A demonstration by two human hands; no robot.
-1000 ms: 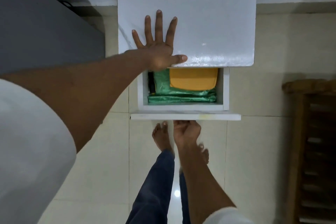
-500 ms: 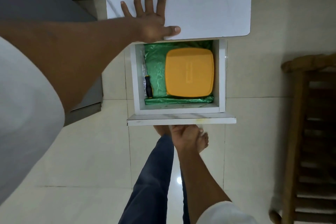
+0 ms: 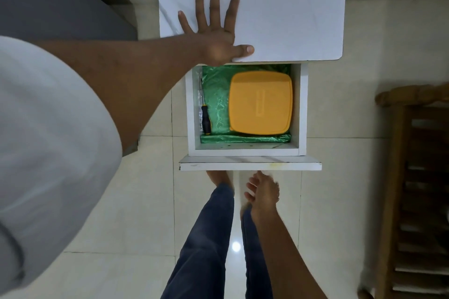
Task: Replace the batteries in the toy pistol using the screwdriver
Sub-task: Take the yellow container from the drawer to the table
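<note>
Flat on the white tabletop [image 3: 279,7], the left hand [image 3: 213,36] is spread, the right hand [image 3: 263,193] is loose below the open drawer [image 3: 250,166], where the screwdriver [image 3: 206,119] must be grasped next beside the orange box [image 3: 261,103].

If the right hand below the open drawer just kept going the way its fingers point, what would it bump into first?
Most likely the drawer front. The right hand hangs open just below it, fingers aimed up toward that white panel with nothing in between. Depth is hard to judge from above, so it might pass under the panel instead.
</note>
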